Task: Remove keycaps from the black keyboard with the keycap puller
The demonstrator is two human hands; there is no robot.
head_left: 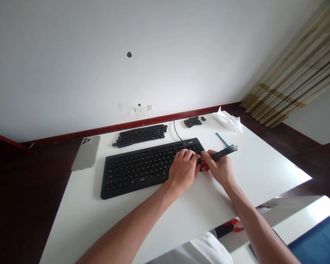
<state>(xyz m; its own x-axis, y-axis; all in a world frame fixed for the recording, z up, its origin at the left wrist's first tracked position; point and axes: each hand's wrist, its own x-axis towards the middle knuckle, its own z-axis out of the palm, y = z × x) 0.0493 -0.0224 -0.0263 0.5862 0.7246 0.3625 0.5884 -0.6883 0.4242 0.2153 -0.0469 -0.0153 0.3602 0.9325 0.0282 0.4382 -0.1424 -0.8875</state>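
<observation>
"What carries it all?"
"My white table (82, 212), with the keyboard (137, 170) lying flat near its middle, presumably there so both arms reach it easily."

"And that big block of keycaps (143, 135)?"
"Behind the keyboard, in rows, perhaps so their order can be read."

"Your left hand (184, 167)?"
"Over the keyboard's right part, fingers bent, likely steadying it. I can't tell whether they pinch anything."

"Your right hand (220, 168)?"
"Beside the left, fingers wrapped round a dark tool (224, 151), tilted, maybe for control; its lower end is hidden."

"Smallest?"
"A lone keycap (203, 118) near the far edge, probably parked clear of my arms."
</observation>
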